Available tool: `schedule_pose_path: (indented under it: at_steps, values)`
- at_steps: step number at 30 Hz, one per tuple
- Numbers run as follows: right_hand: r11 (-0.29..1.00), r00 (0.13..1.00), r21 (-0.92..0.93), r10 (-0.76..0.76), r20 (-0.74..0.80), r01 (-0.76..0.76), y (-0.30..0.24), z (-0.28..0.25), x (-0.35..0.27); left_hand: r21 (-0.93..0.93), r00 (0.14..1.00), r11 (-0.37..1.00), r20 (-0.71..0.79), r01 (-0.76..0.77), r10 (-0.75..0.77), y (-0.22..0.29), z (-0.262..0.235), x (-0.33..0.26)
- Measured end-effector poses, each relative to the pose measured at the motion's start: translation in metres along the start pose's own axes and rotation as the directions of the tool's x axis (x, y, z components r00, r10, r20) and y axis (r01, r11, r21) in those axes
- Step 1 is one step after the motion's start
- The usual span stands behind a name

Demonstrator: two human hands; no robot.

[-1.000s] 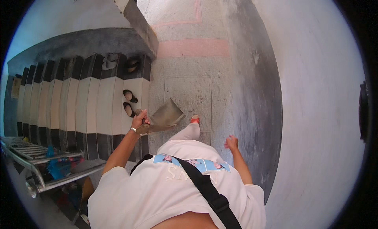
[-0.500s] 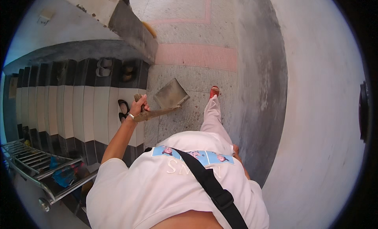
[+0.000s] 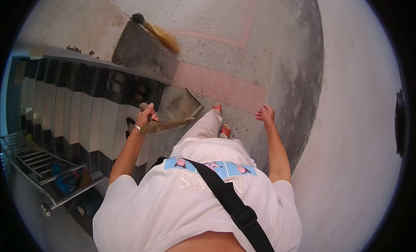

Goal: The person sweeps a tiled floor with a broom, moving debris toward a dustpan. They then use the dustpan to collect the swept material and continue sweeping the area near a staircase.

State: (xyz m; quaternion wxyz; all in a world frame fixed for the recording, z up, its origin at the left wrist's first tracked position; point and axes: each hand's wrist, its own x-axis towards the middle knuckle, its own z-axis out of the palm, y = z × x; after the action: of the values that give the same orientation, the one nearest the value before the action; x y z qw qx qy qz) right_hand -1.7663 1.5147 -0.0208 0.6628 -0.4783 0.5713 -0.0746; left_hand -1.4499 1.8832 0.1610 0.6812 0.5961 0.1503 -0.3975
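Dustpan (image 3: 185,104), a greyish-brown scoop with a long brown handle (image 3: 167,125), is held out front by the left hand (image 3: 147,117). Fingers on that side are wrapped snugly around the handle, with a stub of something brown (image 3: 143,106) sticking up past the fist. The scoop end is seen between the stairs (image 3: 82,117) and the legs (image 3: 207,125); whether the floor (image 3: 245,126) is touched by it honestly can't be told from this angle.

Right hand (image 3: 266,114) is held well apart, out by the grey band of the wall (image 3: 292,91), fingers loosely spread and a bit bent.

Up by the wall corner, a yellow broom (image 3: 162,37) can be spotted. A dark shoe (image 3: 130,124) is partly hidden behind the left wrist, and a metal rack (image 3: 78,193) is seen at lower left. Red sandals (image 3: 225,130) are worn, plus a black strap (image 3: 225,195) slung across a white shirt (image 3: 173,208).
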Motion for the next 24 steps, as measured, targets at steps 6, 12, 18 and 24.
schedule_pose_path:
  at_steps: [6, 12, 18, 24]
  values:
    - [0.999, 0.99, -0.005, -0.047, 0.133, 0.048, -0.071, 0.045, 0.12, -0.049, 0.997, 0.999, -0.079, 0.015, -0.019, 0.038, 0.07, 0.085]
    - [0.961, 0.959, -0.069, 0.274, 0.074, -0.269, -0.072, 0.027, 0.208, -0.045, 0.999, 0.999, -0.046, 0.003, -0.005, 0.07, 0.096, 0.152]
    - [0.955, 0.98, -0.223, 0.198, -0.001, -0.194, -0.186, 0.095, 0.263, -0.055, 0.996, 0.998, -0.079, -0.041, 0.037, 0.115, 0.125, 0.199]
    - [0.844, 0.797, -0.425, -0.006, 0.604, 0.329, -0.321, 0.277, 0.325, -0.007, 0.984, 0.988, -0.088, -0.156, 0.155, 0.119, 0.146, 0.22]
